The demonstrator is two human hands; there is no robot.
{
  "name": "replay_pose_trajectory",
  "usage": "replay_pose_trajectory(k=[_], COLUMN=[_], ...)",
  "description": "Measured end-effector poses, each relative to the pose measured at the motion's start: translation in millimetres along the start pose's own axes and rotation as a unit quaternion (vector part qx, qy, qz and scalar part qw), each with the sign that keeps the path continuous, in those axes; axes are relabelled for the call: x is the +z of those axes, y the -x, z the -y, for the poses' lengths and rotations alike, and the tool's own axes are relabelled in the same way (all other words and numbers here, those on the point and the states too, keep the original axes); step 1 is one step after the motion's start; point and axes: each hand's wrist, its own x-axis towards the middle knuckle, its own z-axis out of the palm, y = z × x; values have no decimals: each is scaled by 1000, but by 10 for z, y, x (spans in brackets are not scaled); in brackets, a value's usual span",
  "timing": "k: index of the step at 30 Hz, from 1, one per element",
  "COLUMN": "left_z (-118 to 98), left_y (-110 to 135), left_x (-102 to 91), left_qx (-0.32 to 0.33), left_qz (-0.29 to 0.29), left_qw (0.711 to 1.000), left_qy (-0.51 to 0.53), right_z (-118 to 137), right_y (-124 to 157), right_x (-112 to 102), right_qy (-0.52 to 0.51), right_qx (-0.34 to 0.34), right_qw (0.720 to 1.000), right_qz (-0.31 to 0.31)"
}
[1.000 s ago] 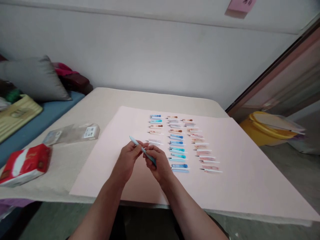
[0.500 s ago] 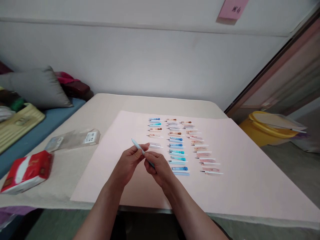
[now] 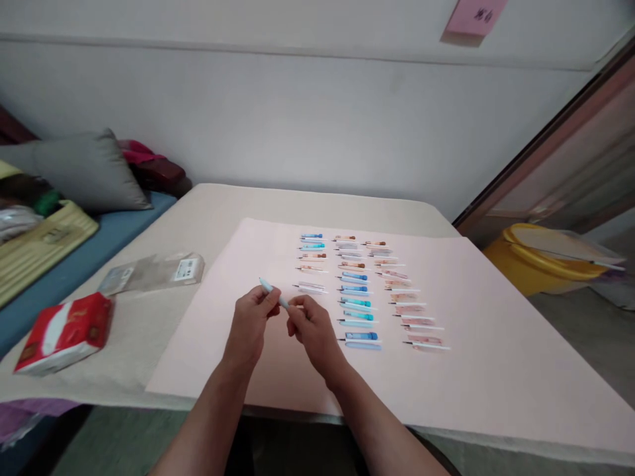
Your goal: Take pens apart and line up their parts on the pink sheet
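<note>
Pinching pale-blue pen (image 3: pixel 266 285) with left hand (image 3: pixel 249 320) and right hand (image 3: pixel 313 328); grip lightly, hold it in line, work clear of laid-out pen parts (image 3: pixel 360 336)

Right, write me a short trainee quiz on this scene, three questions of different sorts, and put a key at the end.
1. Multiple choice: how many hands hold the pen?
A) none
B) one
C) two
2. True or false: the red pack lies to the left of the pink sheet.
3. Fill in the blank: the pink note is on the ____.

Key:
1. C: the left hand and the right hand both hold it.
2. True.
3. Wall.
</note>
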Motion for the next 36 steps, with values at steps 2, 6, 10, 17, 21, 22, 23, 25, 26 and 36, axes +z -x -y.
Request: replay_pose_trajectory(k=[2, 6, 10, 17, 21, 22, 23, 25, 26, 36], left_z=[2, 33, 35, 18, 55, 64, 71, 79, 81, 40], left_y=[-22, -61, -61, -28, -59, -69, -78, -93, -98, -74], left_x=[-9, -7, 9, 53, 3, -15, -31, -51, -53, 35], left_qx=[-17, -20, 6, -17, -3, -8, -15, -27, -29, -32], left_qz=[25, 40, 42, 32, -5, -11, -12, -5, 1, 82], left_qw=[999, 997, 998, 997, 998, 998, 998, 998, 998, 995], left_qy=[33, 57, 42, 72, 56, 57, 58, 55, 52, 52], right_z=[-27, -86, -83, -50, -77, -81, -82, -79, -76, -73], right_y=[-19, -58, -61, -53, -52, -52, -53, -54, -55, -38], right_x=[-12, -50, -61, -31, -12, -10, -11, -18, -24, -56], right_qy=[-136, -309, -342, -301, -291, -291, -292, -295, -296, -281], right_qx=[90, 204, 214, 211, 215, 218, 221, 226, 227, 232], right_qw=[985, 920, 905, 924, 926, 926, 924, 922, 922, 927], right_qz=[57, 126, 131, 109, 106, 105, 105, 107, 107, 87])
